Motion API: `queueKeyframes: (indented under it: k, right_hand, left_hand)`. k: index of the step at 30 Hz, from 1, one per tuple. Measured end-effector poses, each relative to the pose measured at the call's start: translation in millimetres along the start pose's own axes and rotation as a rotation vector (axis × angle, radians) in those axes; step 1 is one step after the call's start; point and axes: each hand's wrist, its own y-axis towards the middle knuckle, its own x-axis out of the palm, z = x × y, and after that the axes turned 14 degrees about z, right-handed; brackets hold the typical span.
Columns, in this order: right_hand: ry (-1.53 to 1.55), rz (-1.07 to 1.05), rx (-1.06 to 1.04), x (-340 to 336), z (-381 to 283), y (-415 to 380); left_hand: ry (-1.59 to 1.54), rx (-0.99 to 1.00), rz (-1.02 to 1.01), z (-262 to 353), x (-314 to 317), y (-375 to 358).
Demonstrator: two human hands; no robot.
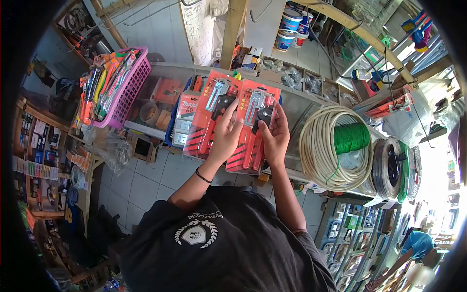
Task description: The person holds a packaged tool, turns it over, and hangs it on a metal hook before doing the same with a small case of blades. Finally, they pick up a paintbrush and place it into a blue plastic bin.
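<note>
Two red blister packs, each with a red-handled tool inside, are held up side by side over the glass counter. My left hand is on the left pack, its fingers reaching in between the two packs. The right pack is gripped at its right edge by my right hand, with the thumb on the front and the fingers behind. Just left of the packs, a blue basket holds a Makita-labelled pack.
A pink basket of packaged tools stands on the counter's left. Coiled white hose with green cord and more coils are on the right. Behind are compartments of small bagged parts. A person is at the lower right.
</note>
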Motion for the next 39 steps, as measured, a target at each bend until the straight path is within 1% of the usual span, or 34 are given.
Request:
queueKeyframes:
  k: [3,9,12,15,18,21,22,25,26,29,32,35,37,39]
  right_hand:
    - [0.001,0.006,-0.013,1,0,-2]
    - [-0.014,0.016,0.003,-1,-1,-4]
    - [-0.021,0.016,-0.023,-3,2,-3]
    - [-0.011,0.006,-0.035,-2,-1,-1]
    - [-0.006,-0.009,-0.049,-3,-5,-1]
    - [0.07,-0.05,-0.039,-4,-28,3]
    - [0.081,-0.064,-0.035,-5,-37,1]
    - [0.058,-0.112,-0.048,-19,-47,3]
    - [0.059,-0.121,-0.05,-22,-51,2]
    - [0.064,-0.174,-0.006,-27,-61,-3]
    - [0.006,-0.224,-0.004,-31,-73,-10]
    - [-0.017,-0.206,-0.034,-27,-81,-21]
    - [-0.042,-0.188,-0.069,-28,-87,-26]
    - [-0.018,-0.182,-0.044,-32,-95,-29]
  left_hand:
    - [0.06,0.092,0.024,-1,5,-1]
    - [0.145,0.062,0.002,3,5,-3]
    - [0.214,0.103,0.026,10,8,-3]
    - [0.182,0.118,0.03,10,11,-4]
    - [0.256,0.221,0.055,15,18,-7]
    - [0.168,0.113,0.072,31,29,-17]
    - [0.225,0.16,0.092,30,31,-20]
    - [0.183,0.2,0.106,45,46,-32]
    - [0.089,0.098,0.093,58,54,-38]
    - [0.138,0.148,0.132,51,58,-50]
    - [0.008,0.073,0.179,54,60,-56]
    - [0.004,0.001,0.043,58,51,-56]
    - [0.018,-0.003,0.036,62,52,-61]
    - [0.083,0.021,0.013,66,52,-61]
